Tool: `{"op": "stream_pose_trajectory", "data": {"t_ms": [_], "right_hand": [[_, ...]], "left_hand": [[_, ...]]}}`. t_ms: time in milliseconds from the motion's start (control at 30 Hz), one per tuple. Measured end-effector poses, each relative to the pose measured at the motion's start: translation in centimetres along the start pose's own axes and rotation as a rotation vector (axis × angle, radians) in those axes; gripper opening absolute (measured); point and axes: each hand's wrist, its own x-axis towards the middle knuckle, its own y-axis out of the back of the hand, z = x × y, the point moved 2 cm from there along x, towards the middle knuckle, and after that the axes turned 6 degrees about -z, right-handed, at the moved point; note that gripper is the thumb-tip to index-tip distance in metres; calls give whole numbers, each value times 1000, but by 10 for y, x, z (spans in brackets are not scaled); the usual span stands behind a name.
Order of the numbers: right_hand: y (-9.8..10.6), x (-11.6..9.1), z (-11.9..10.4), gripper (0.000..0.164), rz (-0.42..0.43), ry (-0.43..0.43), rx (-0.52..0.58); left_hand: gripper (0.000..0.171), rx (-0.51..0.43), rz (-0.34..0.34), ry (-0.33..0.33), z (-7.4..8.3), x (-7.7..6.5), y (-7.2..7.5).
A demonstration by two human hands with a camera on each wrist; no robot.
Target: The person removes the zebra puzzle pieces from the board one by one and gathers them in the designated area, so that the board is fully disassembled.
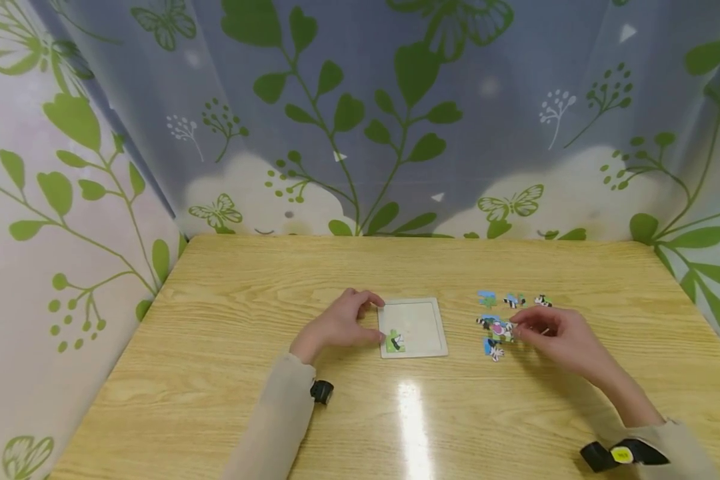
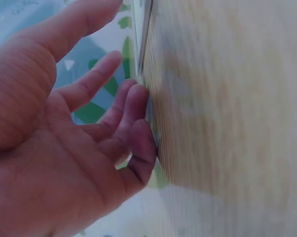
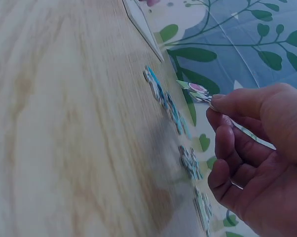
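Observation:
My right hand [image 1: 561, 337] pinches a jigsaw puzzle piece [image 3: 197, 90] between thumb and fingertips. This piece has a pink patch on green and white, and it is raised above the table over the loose pieces. To the left lies a square white puzzle tray [image 1: 426, 327] with a raised rim. One green and black-and-white piece [image 1: 395, 341] sits in the tray's near left corner. My left hand [image 1: 342, 321] is at the tray's left edge, thumb by the near corner and index finger by the far one, the other fingers loosely bent.
Several loose puzzle pieces [image 1: 487, 299] with blue, green and black-and-white prints lie on the wooden table [image 1: 228, 320] right of the tray, partly behind the held piece. A leaf-patterned curtain [image 1: 360, 167] hangs along the table's back edge and sides.

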Motion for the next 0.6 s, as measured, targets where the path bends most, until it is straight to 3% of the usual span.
{"op": "stream_pose_trajectory", "data": {"t_ms": [167, 333, 600], "right_hand": [[7, -9, 5, 15, -24, -15, -31], [11, -17, 11, 14, -65, -24, -69], [14, -24, 19, 12, -60, -38, -134]], "left_hand": [[54, 14, -6, 19, 5, -10, -5], [58, 29, 8, 35, 4, -10, -9], [60, 27, 13, 59, 3, -11, -11]]}}
